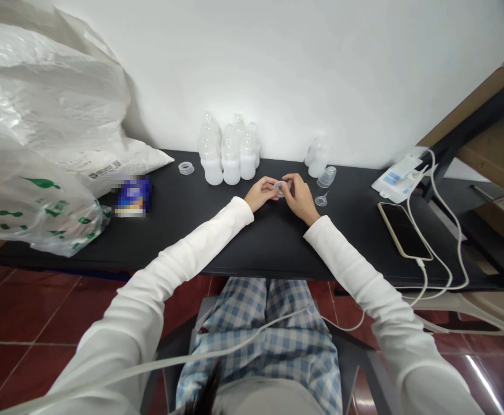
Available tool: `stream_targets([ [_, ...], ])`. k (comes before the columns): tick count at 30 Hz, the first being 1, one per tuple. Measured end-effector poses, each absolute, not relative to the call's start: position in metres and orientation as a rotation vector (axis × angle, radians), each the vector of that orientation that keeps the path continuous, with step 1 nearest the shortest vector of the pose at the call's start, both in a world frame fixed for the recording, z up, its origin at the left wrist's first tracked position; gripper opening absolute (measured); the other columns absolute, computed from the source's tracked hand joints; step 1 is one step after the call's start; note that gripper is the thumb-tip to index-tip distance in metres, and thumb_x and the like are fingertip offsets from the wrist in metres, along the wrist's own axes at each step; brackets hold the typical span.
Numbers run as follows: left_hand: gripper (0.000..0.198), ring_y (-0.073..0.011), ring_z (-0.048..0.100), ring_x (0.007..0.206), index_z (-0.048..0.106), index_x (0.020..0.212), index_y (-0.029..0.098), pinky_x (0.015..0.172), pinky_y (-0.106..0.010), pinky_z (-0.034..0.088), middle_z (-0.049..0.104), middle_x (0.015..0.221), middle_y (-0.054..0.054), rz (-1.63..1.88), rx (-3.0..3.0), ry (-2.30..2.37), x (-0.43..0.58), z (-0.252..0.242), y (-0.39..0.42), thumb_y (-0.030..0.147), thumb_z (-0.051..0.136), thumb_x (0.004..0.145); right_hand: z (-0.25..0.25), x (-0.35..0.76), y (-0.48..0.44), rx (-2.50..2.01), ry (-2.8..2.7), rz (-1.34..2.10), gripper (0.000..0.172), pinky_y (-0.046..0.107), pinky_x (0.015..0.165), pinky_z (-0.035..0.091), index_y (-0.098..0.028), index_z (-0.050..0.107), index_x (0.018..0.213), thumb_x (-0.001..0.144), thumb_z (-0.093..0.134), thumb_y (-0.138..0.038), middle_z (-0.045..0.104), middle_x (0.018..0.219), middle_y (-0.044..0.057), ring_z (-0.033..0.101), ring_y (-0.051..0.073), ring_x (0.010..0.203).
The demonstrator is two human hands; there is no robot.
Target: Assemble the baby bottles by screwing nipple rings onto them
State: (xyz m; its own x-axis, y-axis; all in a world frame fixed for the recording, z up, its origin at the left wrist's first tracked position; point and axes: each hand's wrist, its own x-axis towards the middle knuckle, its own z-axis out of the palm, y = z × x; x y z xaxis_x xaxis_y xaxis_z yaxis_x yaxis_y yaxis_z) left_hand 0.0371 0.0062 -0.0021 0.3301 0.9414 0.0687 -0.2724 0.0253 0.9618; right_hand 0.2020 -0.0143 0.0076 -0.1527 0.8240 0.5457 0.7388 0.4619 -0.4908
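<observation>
My left hand point(260, 193) and my right hand point(299, 199) meet over the table, both closed on a clear bottle collar ring point(282, 187). Part of the ring is hidden by the fingers. Just right of my right hand lies a clear bottle nipple point(321, 200), its tip pointing up and right. Behind it a clear bottle cap point(326, 176) leans on its side. Several white baby bottles point(230, 164) with clear domed caps stand upright behind my left hand. More white bottles point(318, 161) stand near the wall at the right. A few collar rings point(186, 168) are stacked at the left.
Large white plastic bags point(53, 98) and a blurred blue packet point(133, 196) occupy the left of the black table point(260, 248). On the right are a phone point(404, 230), a white power strip point(397, 178) and loose cables point(455, 225). A white wall closes the back.
</observation>
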Motion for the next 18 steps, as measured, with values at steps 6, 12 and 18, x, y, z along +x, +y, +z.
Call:
stream_targets([
  [6, 0.030, -0.0097, 0.067, 0.067, 0.061, 0.089, 0.015, 0.070, -0.024, 0.055, 0.067, 0.070, 0.003, 1.135, 1.171, 0.804, 0.0385, -0.0031, 0.0081, 0.015, 0.086, 0.072, 0.0061, 0.2019, -0.0138, -1.277, -1.979, 0.213, 0.027, 0.030, 0.070, 0.041, -0.020, 0.057, 0.106, 0.100, 0.044, -0.043, 0.063, 0.084, 0.002, 0.056, 0.017, 0.070],
  [12, 0.027, -0.0102, 0.065, 0.064, 0.062, 0.089, 0.015, 0.074, -0.028, 0.054, 0.066, 0.072, 0.002, 1.162, 1.227, 0.865, 0.0389, -0.0089, 0.0107, 0.014, 0.084, 0.074, 0.0008, 0.2019, -0.0106, -1.212, -1.917, 0.299, 0.033, 0.028, 0.062, 0.039, -0.022, 0.057, 0.102, 0.098, 0.045, -0.053, 0.058, 0.079, -0.001, 0.048, 0.013, 0.060],
  [18, 0.024, -0.0076, 0.061, 0.060, 0.064, 0.084, 0.016, 0.067, -0.023, 0.050, 0.064, 0.069, 0.004, 1.212, 1.322, 0.935, 0.0377, -0.0109, 0.0109, 0.012, 0.083, 0.072, 0.0019, 0.1991, -0.0120, -1.172, -1.874, 0.431, 0.038, 0.028, 0.060, 0.039, -0.023, 0.053, 0.093, 0.094, 0.049, -0.061, 0.056, 0.074, -0.002, 0.045, 0.012, 0.058],
])
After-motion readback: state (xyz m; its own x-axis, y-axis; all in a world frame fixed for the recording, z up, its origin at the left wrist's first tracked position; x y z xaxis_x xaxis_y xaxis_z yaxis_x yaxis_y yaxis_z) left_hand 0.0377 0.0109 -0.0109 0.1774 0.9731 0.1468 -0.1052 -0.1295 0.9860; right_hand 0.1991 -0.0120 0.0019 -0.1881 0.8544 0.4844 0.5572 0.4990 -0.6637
